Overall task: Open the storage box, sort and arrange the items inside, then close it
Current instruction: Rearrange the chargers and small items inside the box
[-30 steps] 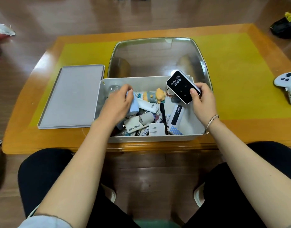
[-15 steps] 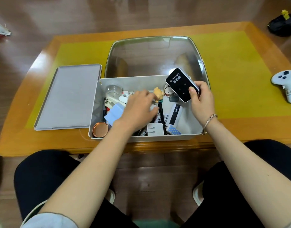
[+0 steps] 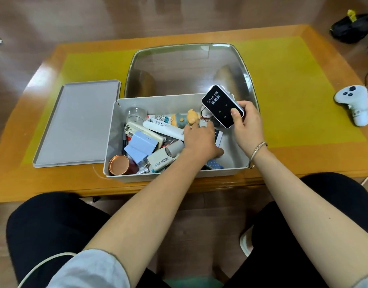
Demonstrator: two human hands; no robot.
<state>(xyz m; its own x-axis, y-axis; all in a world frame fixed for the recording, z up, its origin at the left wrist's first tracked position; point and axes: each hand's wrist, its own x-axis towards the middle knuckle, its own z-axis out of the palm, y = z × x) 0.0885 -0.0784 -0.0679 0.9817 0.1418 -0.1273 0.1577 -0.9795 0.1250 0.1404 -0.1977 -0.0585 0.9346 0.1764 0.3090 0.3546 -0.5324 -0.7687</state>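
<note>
Two hands over an open storage box (image 3: 116, 142): right hand (image 3: 248, 125) grips a black WiFi device (image 3: 220, 106); left hand (image 3: 201, 140) reaches among the items, its fingers hidden, grip unclear.

the left hand (image 3: 201, 140) has crossed from the box's left side to its middle right, uncovering the blue notepad (image 3: 142, 144), mini fan (image 3: 161, 161) and copper cup (image 3: 119, 164).

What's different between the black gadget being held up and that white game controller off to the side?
The black Wi-Fi device is a flat rounded slab; the white controller is curved with a grip. The right hand holds the device above the storage box; the controller lies untouched on the table. The device shows white print; the controller shows dark buttons. Both are small handheld electronics.
</note>
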